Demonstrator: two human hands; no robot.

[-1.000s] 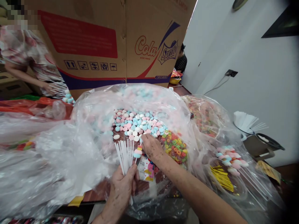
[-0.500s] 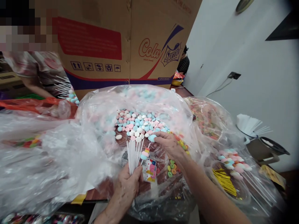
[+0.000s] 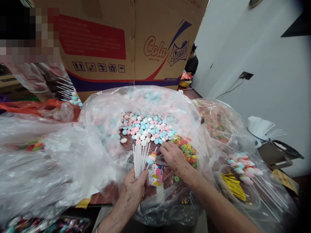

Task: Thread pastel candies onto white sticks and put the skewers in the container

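Gripped low, probably light and bendy: sticks (image 3: pixel 138 158) in closed left hand (image 3: pixel 134 187), beside half-curled right hand (image 3: pixel 175 158), contents unclear.

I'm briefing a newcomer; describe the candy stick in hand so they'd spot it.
In front of the large brown cardboard carton, find the person's left hand. It grips thin white sticks; the candy stick, to their right, alone carries pink, blue and yellow candies.
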